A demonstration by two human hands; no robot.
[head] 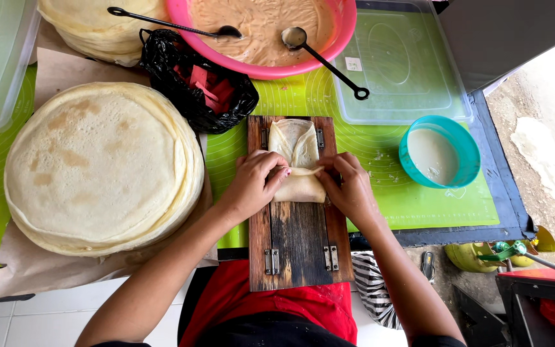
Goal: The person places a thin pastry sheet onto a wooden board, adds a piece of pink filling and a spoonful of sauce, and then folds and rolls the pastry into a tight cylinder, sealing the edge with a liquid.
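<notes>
Crepe wrapper (298,168) lies on the hinged wooden board (298,241), mid-roll; left hand (255,183) and right hand (349,186) pinch its folded near edge; next, I judge, tight even rolling toward the far end, beside the pancake stack (101,167) at left.

Green mat (380,193) on table: wooden board (298,238), teal bowl (438,153), crepe stack (101,167).

Just the one head cam here, looking almost straight down from close above the wooden board (299,234), which is sitting about dead center, with the green mat (412,199) spreading out beyond it toward the top edge.
</notes>
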